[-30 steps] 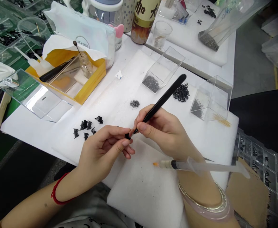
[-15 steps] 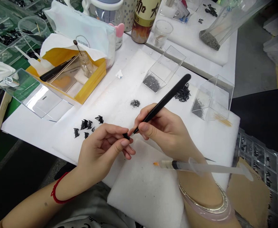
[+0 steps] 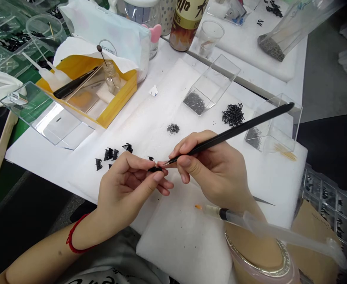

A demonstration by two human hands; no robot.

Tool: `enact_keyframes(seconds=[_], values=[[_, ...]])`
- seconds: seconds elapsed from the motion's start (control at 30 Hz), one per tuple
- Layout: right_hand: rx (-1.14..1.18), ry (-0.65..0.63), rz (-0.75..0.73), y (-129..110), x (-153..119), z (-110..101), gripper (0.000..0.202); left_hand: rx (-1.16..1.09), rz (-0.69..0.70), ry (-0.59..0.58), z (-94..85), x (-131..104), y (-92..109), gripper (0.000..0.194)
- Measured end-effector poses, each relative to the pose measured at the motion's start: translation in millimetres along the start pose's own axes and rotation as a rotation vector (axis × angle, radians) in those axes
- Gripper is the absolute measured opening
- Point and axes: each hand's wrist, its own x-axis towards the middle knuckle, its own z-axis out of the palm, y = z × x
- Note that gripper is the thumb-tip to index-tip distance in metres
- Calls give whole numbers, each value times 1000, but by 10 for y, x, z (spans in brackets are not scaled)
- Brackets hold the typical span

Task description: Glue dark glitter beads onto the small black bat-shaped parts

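Between the thumb and forefinger of my left hand [image 3: 128,185] is a small black piece [image 3: 154,169], pinched over the white foam. My right hand [image 3: 211,169] grips black tweezers [image 3: 238,130] like a pen. Their thin tip meets the black piece or sits just beside it; contact cannot be made out. Across my right wrist lies a clear syringe [image 3: 250,223] with an orange tip, and what holds it up is hidden. Several similar black pieces [image 3: 108,154] rest on the foam left of my hands, partly covered by my left hand.
A small heap of shiny grains [image 3: 173,128] and a pile of black bits [image 3: 233,114] lie beyond my hands. Clear boxes [image 3: 211,85] stand behind. At the left are a yellow tray [image 3: 122,98] and a clear lid [image 3: 47,122]. A drink bottle [image 3: 186,27] stands at the back.
The tweezers have swung lower, their back end now farther right. The black piece has turned and shows more of its length. The syringe's plunger end has dropped. The whole view has shifted slightly.
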Motion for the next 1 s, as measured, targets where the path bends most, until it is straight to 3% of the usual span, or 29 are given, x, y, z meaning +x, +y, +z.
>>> enact_keyframes(seconds=[1.0], values=[[-81, -20, -7, -23, 6, -6, 16, 24, -1, 5, -3, -2, -2, 19]])
